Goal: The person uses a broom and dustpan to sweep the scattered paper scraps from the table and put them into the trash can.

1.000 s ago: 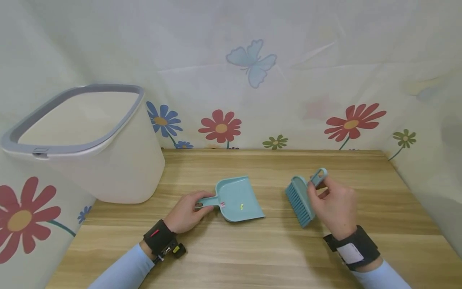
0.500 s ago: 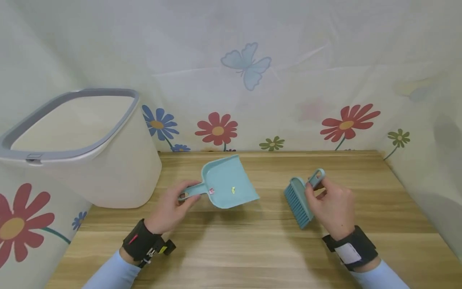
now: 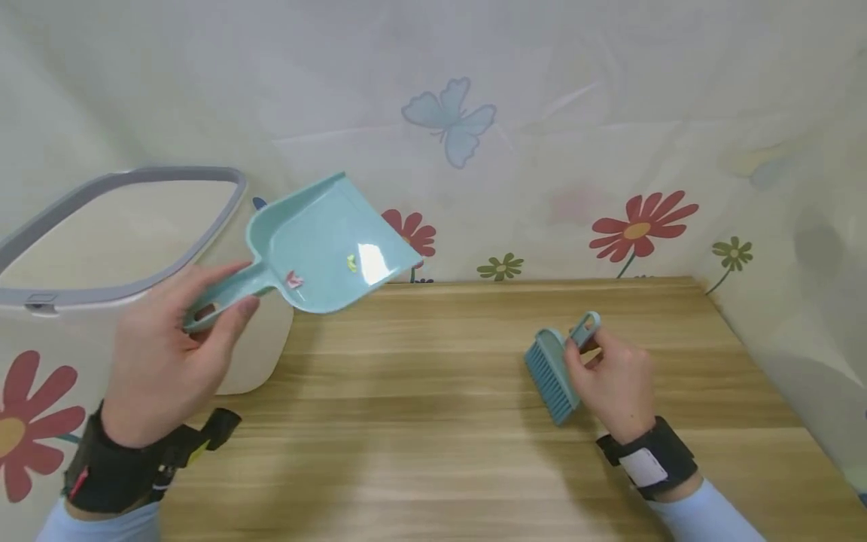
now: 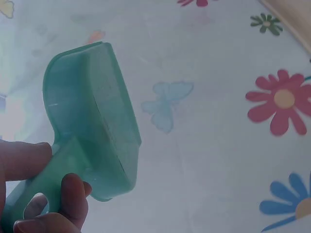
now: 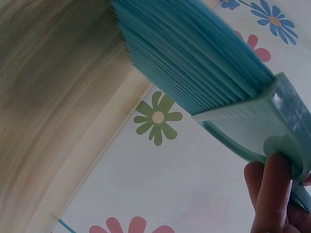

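Note:
My left hand [image 3: 172,350] grips the handle of a light-blue dustpan [image 3: 318,241], raised well above the table near the bin. On the pan lie a small pink-and-white scrap [image 3: 294,279] and a small yellow scrap [image 3: 351,263]. From below, the left wrist view shows the dustpan [image 4: 92,116] with fingers and thumb around its handle. Over the table's right side, my right hand [image 3: 616,380] pinches the handle of a matching blue hand brush [image 3: 552,373], bristles angled down and left. The brush bristles [image 5: 189,53] fill the top of the right wrist view.
A tall white bin [image 3: 260,354] with a grey rim [image 3: 135,295] stands at the left, its top uncovered. The wood-grain table [image 3: 420,421] reaches back to a white sheet [image 3: 542,165] printed with flowers and a butterfly.
My left hand has lifted the dustpan off the table, up and left toward the bin, with both scraps still on it. The right hand and brush have stayed nearly in place.

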Action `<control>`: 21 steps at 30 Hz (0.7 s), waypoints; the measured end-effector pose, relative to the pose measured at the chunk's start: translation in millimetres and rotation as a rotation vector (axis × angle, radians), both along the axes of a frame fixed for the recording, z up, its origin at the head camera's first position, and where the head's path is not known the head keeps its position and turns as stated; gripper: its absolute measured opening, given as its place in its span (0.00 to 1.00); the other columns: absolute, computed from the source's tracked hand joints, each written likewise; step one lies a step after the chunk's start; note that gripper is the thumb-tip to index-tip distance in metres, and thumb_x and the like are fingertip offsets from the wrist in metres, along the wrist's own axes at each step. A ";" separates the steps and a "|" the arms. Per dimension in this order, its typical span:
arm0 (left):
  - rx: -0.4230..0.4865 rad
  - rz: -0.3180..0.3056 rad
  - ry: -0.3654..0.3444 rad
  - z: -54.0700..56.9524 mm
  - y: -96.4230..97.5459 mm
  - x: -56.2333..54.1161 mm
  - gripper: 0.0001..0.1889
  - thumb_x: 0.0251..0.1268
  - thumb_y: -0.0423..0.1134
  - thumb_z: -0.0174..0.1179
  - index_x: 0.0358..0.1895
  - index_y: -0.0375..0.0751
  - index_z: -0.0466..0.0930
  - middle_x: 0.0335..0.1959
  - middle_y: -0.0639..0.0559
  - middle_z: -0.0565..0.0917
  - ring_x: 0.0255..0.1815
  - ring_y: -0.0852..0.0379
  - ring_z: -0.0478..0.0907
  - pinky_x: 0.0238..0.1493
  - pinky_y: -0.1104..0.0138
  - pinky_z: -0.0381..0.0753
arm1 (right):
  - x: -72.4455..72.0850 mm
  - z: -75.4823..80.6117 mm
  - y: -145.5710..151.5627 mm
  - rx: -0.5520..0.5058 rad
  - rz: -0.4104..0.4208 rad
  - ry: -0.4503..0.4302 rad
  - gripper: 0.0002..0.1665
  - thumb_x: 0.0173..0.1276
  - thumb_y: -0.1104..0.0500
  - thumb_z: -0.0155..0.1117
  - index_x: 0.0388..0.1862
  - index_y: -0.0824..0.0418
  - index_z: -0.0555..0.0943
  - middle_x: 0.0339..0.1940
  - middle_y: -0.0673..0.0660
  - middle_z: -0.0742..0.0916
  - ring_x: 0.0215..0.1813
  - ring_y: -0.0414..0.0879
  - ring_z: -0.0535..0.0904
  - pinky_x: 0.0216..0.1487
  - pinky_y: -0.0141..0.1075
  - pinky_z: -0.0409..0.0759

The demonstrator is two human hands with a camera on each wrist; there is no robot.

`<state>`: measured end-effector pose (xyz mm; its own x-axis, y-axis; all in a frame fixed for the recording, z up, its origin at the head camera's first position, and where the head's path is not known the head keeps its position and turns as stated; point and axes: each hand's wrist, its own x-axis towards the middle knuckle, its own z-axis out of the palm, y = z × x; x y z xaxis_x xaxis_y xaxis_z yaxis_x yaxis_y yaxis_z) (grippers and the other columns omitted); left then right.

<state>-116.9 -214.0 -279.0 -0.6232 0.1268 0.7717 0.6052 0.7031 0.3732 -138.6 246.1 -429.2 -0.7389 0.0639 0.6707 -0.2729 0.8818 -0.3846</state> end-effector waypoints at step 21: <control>0.125 0.654 -0.198 23.6 -128.6 -41.1 0.23 0.85 0.50 0.43 0.77 0.74 0.62 0.77 0.54 0.70 0.77 0.55 0.69 0.76 0.68 0.63 | 3.0 -0.4 5.0 -0.021 0.000 0.002 0.06 0.64 0.62 0.71 0.32 0.66 0.84 0.24 0.62 0.89 0.18 0.45 0.80 0.20 0.26 0.69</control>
